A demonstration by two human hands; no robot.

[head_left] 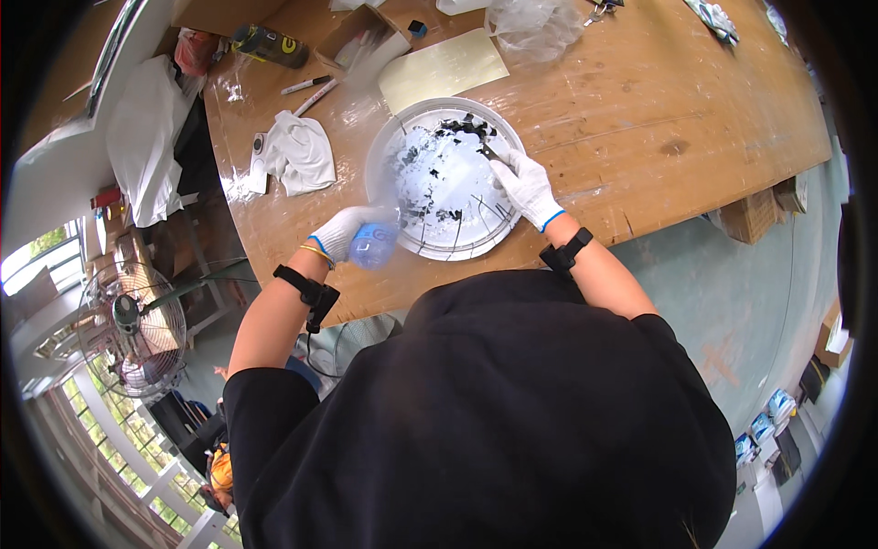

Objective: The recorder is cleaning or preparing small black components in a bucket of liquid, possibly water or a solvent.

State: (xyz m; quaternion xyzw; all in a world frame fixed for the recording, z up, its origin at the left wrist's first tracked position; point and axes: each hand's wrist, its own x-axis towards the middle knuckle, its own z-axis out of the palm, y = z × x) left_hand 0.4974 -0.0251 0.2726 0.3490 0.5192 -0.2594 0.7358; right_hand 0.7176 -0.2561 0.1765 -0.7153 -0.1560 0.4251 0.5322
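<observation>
A round white tray [439, 197] lies near the table's front edge, its bottom scattered with black flakes [471, 128] and a few thin dark strands. My left hand [337, 231], in a white knitted glove, is closed around a translucent blue plastic bottle [373, 245] tilted beside the tray's left rim. The glove hides part of the bottle. Over the tray's right side, my right hand [526, 188], gloved the same way, has its fingers pinched together. A small dark thing shows at their tips among the flakes; its kind is too small to make out.
Left of the tray lie a crumpled white cloth [302, 154] and markers [311, 91]. Behind it are a pale yellow sheet [444, 69], a clear plastic bag [535, 27], an open cardboard box [361, 41] and a dark bottle [270, 46]. A fan [133, 316] stands at far left.
</observation>
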